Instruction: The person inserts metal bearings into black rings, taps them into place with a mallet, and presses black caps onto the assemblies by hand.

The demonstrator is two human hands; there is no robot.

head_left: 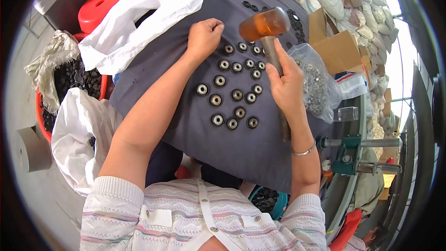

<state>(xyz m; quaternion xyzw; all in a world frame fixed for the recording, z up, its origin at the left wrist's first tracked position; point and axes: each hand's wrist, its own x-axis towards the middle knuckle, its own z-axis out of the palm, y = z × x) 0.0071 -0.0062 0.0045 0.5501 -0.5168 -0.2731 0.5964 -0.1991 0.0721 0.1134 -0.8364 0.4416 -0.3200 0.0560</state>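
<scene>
My right hand (287, 81) is wrapped round the handle of a mallet (265, 23). Its amber, see-through head is raised over the far part of the grey cloth. Farther left, my left hand (203, 41) is closed with the fingers curled; whether anything is in it is hidden. Several black rollers with metal bearings (219, 81) lie spread on the cloth between my forearms, bearing side up. The mallet head and my right hand cover part of this group. More small black parts (297, 21) lie beyond the mallet.
Beside my right hand lies a clear bag of small metal parts (313, 83), with an open cardboard box (341, 51) behind it. A green clamp (348, 155) is at the right edge. White sacks (144, 14) and a red tub of black parts (104, 86) are left.
</scene>
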